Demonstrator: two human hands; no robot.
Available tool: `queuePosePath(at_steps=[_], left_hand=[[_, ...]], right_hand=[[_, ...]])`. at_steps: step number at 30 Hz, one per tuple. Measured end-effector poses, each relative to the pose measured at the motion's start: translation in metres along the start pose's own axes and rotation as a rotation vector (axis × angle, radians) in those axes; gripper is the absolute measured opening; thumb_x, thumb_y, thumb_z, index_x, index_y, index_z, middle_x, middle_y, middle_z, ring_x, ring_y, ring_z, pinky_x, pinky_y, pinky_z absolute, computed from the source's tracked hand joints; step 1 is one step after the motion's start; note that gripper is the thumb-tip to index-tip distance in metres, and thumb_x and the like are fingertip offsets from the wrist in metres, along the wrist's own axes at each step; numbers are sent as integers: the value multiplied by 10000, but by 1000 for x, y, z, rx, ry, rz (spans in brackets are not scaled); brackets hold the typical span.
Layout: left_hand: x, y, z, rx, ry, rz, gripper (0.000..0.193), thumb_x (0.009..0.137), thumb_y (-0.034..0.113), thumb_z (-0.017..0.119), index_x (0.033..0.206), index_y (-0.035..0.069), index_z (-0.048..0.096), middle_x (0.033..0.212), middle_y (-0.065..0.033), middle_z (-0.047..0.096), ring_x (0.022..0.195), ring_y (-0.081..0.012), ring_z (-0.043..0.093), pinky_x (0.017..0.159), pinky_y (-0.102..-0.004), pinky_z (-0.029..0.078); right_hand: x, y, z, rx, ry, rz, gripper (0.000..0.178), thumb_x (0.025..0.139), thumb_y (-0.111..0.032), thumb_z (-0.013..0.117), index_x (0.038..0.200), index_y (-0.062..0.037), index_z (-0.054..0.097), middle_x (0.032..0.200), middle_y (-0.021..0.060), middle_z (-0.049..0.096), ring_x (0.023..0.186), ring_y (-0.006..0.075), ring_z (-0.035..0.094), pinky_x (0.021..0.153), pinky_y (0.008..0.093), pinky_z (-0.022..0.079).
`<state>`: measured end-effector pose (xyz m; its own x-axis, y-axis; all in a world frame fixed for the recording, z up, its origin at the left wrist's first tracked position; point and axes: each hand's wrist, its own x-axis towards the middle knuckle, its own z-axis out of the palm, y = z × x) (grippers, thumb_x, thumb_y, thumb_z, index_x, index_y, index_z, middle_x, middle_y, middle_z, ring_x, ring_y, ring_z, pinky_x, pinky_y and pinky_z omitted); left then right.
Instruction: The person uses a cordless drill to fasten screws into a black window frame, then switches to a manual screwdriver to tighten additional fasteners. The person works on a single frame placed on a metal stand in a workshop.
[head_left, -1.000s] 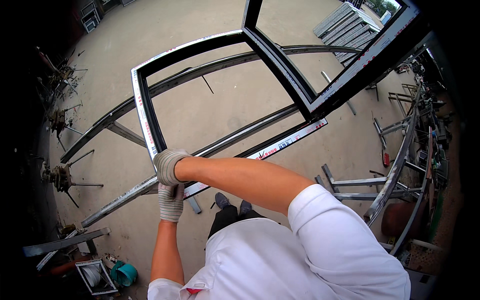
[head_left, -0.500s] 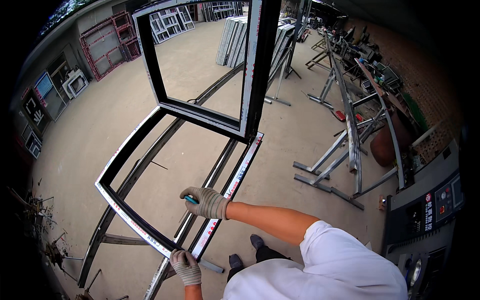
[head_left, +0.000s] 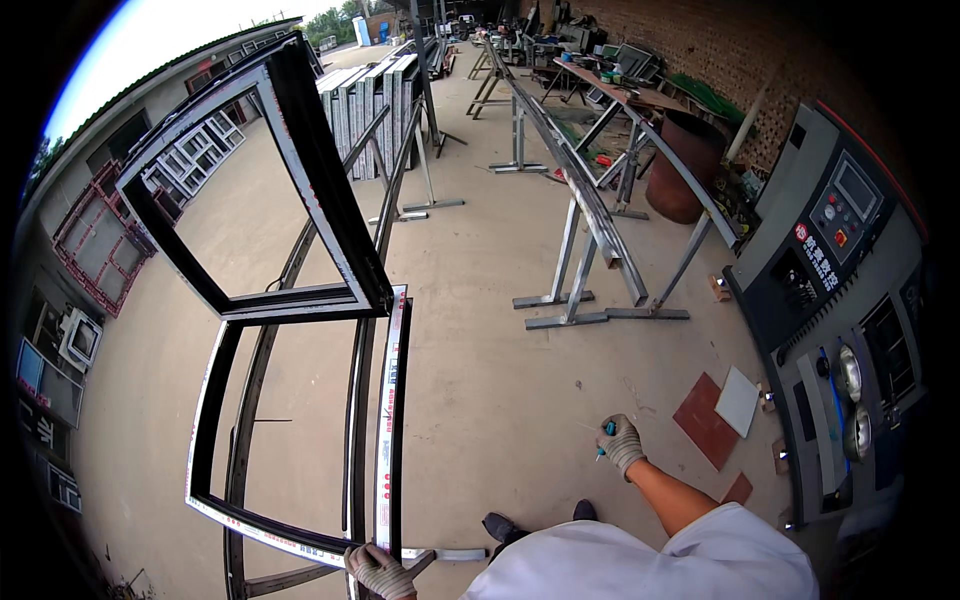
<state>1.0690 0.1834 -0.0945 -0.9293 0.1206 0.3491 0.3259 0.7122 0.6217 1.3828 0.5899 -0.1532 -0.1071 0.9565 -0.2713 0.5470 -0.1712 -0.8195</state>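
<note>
A window frame (head_left: 388, 430), black with white printed film, lies across metal rails. Its sash (head_left: 200, 290) stands tilted up at the far end. My left hand (head_left: 378, 572), in a striped knitted glove, grips the frame's near right corner, with the fingers bent over the edge. Out to the right, clear of the frame, my gloved right hand (head_left: 622, 445) is closed around a small tool with a teal handle (head_left: 610, 428). Most of the tool is hidden in the fist, so its exact kind does not show.
Steel trestles with long rails (head_left: 590, 210) run to the right. A machine with a control panel (head_left: 845, 205) stands at the right edge, near red-brown and white sheets (head_left: 712, 420) on the floor. Wrapped profiles (head_left: 372, 110) are stacked behind the sash. A rusty drum (head_left: 685, 170) stands farther back.
My right hand has moved from over the frame's right side out to the right, still holding the teal tool. The view has turned rightward. My left hand stays at the near corner.
</note>
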Motion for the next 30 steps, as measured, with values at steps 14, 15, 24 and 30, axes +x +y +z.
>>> queuePosePath(at_steps=[14, 15, 24, 30], left_hand=[[-36, 7, 7, 261, 36, 256, 317, 937, 317, 607, 872, 14, 673, 839, -211, 663, 732, -400, 622, 694, -494, 525], [-44, 14, 10, 309, 57, 284, 319, 928, 328, 616, 878, 19, 677, 843, -205, 667, 731, -396, 625, 692, -494, 528], [-187, 117, 136, 81, -556, 247, 365, 903, 364, 731, 1096, 55, 739, 1053, -159, 740, 936, -305, 699, 830, -359, 565], [-273, 212, 258, -339, -1182, 182, 190, 988, 169, 658, 981, -20, 672, 950, -78, 727, 819, -190, 658, 758, -341, 554]], right_hand=[[-60, 145, -204, -29, 336, 320, 298, 845, -289, 723, 1016, -92, 580, 855, 141, 683, 808, 311, 682, 779, 399, 545], [-60, 157, -218, -27, 365, 320, 290, 841, -280, 724, 1001, -87, 579, 840, 145, 676, 789, 310, 676, 765, 398, 545], [-72, 279, -350, 0, 470, 480, 249, 870, -284, 690, 1003, -126, 553, 893, 148, 690, 852, 353, 683, 803, 431, 532], [-114, 348, -428, 64, 587, 699, 239, 841, -263, 681, 985, -116, 561, 872, 157, 686, 826, 348, 673, 776, 425, 534]])
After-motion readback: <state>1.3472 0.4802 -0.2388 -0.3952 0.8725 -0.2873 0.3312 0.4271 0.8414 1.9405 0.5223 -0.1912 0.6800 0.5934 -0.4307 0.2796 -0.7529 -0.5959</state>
